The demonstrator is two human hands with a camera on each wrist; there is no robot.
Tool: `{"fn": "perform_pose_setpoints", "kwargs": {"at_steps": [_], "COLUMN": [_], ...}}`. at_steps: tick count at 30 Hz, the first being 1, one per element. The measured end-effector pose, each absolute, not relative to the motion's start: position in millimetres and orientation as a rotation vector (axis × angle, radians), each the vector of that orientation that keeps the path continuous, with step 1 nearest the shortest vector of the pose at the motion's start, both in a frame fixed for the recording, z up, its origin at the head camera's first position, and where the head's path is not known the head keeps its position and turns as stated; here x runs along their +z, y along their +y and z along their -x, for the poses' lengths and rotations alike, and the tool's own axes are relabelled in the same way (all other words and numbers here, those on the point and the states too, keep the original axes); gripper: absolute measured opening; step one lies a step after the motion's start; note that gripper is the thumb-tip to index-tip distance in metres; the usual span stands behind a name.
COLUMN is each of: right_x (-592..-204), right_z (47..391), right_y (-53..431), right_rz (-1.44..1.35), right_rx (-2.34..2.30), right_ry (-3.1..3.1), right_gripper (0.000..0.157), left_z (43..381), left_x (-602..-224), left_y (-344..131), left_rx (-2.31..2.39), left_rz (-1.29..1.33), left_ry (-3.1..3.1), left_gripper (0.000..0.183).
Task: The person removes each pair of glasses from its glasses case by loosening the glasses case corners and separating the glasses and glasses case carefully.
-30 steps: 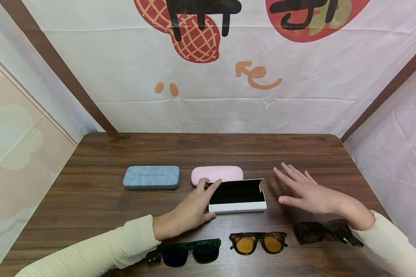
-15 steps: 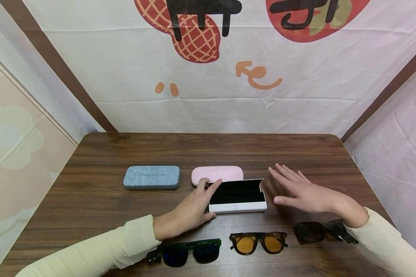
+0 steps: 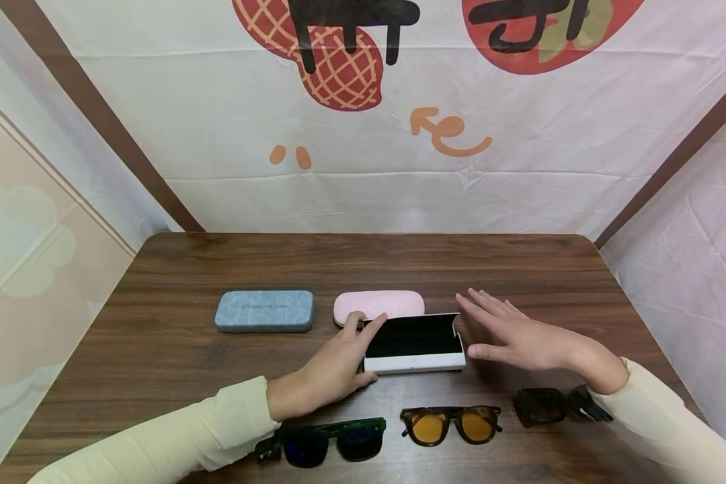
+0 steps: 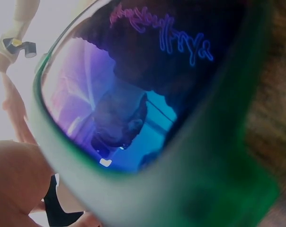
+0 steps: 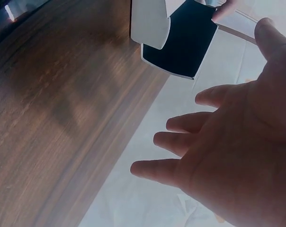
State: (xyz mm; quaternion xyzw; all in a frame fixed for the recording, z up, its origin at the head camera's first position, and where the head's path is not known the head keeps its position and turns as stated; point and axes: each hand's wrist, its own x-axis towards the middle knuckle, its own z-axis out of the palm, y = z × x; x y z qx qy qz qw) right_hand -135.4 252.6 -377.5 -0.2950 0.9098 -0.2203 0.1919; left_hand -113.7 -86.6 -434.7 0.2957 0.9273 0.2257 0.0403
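An open white glasses case (image 3: 414,364) with a black lining lies mid-table in the head view. My left hand (image 3: 327,373) grips its left end, thumb at the front edge and fingers at the back edge. Just off the right end hovers my right hand (image 3: 514,337), fingers extended and spread, holding nothing. The right wrist view shows a gap between those fingers and the case (image 5: 192,42). Behind the white case sits a closed pink glasses case (image 3: 378,302), partly covered by it. Green-framed sunglasses (image 3: 334,442) lie near the left forearm; their lens (image 4: 129,85) fills much of the left wrist view.
A closed blue glasses case (image 3: 265,310) rests at the back left of the wooden table (image 3: 157,376). In front are amber-lensed glasses (image 3: 429,427) and, by the right sleeve, dark sunglasses (image 3: 540,407). A printed white cloth (image 3: 363,202) hangs behind the table.
My right hand has moved left, closer to the right end of the white glasses case. The left hand and the case have stayed in place.
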Motion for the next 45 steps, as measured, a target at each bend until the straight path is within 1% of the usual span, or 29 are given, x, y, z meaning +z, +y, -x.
{"fn": "perform_pose_setpoints", "kwargs": {"at_steps": [7,16,19,33,37,45], "right_x": [-378,-381,-382,-390,-394,-397], "right_z": [137,139,139,140,141,144], "right_y": [249,245,244,237,235,229], "right_rz": [0.797,0.808,0.812,0.814,0.767,0.606], "right_rx": [-0.655,-0.648,-0.651,-0.834,-0.894,-1.041], "right_ry": [2.488,2.464,2.464,2.436,2.435,2.43], "right_gripper": [0.078,0.081,0.08,0.067,0.064,0.046], "left_z": [113,114,114,114,113,114], "left_x": [-435,-436,-437,-437,-437,-438], "left_y": [-87,-87,-87,-88,-88,-87], "left_rx": [0.69,0.719,0.724,0.746,0.751,0.756], "left_rz": [-0.9,-0.917,-0.917,-0.914,-0.919,-0.92], "left_ry": [2.838,2.845,2.848,2.843,2.846,2.846], "left_gripper": [0.095,0.095,0.095,0.094,0.094,0.092]}}
